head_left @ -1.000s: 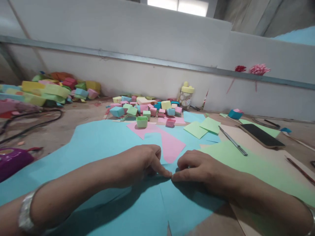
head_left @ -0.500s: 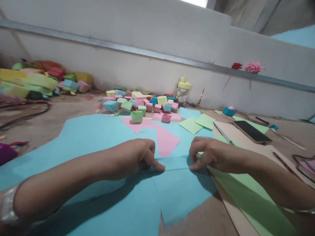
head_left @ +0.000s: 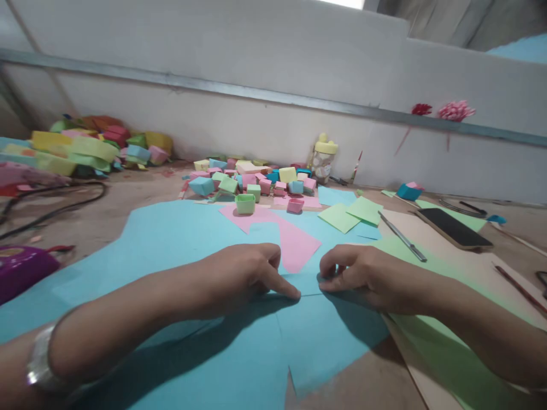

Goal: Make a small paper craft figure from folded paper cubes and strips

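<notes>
A light blue paper sheet (head_left: pixel 318 353) lies in front of me, its far edge turned over into a narrow folded strip (head_left: pixel 306 283). My left hand (head_left: pixel 260 279) is closed at the left part of this strip, with the thumb stretched out and its tip pressing on the fold line. On the right, my right hand (head_left: pixel 356 273) pinches the strip, thumb and fingertips together. Only a short gap separates the two hands. Beneath lies a larger blue sheet (head_left: pixel 171 233). Just beyond the hands is a pink paper piece (head_left: pixel 297 245) with a cut-out shape.
Several small folded paper boxes (head_left: pixel 245 203) cluster near the wall, with a bigger heap (head_left: pixel 92 148) at left. A jar (head_left: pixel 323 159) stands behind. On the right lie green squares (head_left: pixel 339 217), a craft knife (head_left: pixel 401 236), a phone (head_left: pixel 453 228) and a pencil (head_left: pixel 519 286). A purple object (head_left: pixel 25 270) sits left.
My right hand has slid left along the folded strip towards my left hand, and its fingertips have drawn closer together. The camera view has shifted slightly. My left thumb still presses the fold.
</notes>
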The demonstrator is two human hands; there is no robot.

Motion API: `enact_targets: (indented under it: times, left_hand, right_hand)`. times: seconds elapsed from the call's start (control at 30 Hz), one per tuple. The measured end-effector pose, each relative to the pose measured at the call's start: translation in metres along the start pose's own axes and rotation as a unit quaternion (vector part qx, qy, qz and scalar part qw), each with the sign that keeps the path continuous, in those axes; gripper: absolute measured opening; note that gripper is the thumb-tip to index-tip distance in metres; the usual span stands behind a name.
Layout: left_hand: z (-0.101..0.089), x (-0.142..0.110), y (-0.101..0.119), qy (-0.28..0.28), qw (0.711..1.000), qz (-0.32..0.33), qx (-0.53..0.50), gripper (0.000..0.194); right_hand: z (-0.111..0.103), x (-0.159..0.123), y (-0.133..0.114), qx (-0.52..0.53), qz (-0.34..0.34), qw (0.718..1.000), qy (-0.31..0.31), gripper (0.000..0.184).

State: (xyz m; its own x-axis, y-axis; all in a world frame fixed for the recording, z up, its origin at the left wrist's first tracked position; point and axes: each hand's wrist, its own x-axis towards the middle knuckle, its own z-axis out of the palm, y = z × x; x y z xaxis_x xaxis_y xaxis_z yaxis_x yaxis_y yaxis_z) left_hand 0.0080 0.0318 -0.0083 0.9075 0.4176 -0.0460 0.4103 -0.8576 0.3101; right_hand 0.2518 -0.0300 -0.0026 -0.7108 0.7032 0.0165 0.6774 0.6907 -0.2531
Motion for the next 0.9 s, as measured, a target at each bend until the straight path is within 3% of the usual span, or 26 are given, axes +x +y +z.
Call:
enact_targets:
  times: [0.27,0.47,0.53,0.63,0.73,0.77,0.9]
  left_hand:
    - [-0.012,-0.009,0.0,-0.015,0.999,0.001,0.038,0.036]
    - [-0.027,-0.026,-0.021,-0.07,0.997,-0.036,0.02,0.039]
    - [-0.032,-0.027,-0.029,-0.055,0.996,-0.069,-0.003,0.04]
    - [-0.034,-0.021,-0.034,0.022,0.994,-0.103,-0.031,0.041]
    - [-0.031,-0.012,-0.024,0.077,0.988,-0.126,-0.042,0.034]
    - [-0.029,-0.01,-0.018,0.073,0.987,-0.132,-0.054,0.031]
    - [-0.019,-0.005,0.002,0.038,0.984,-0.161,-0.067,0.05]
  right_hand:
    - [-0.002,-0.002,0.002,-0.016,0.002,1.0,-0.013,0.032]
    - [-0.002,-0.003,0.004,-0.008,0.001,1.0,-0.019,0.038]
    - [-0.002,-0.003,0.004,-0.006,0.007,1.0,-0.018,0.037]
    - [-0.001,-0.002,0.003,-0.006,0.011,1.0,-0.014,0.031]
    - [0.0,-0.002,0.002,-0.01,0.008,1.0,-0.009,0.031]
    - [0.0,-0.001,0.002,-0.009,0.004,1.0,-0.006,0.031]
    - [0.004,0.0,0.0,0.0,0.003,0.998,0.061,0.029]
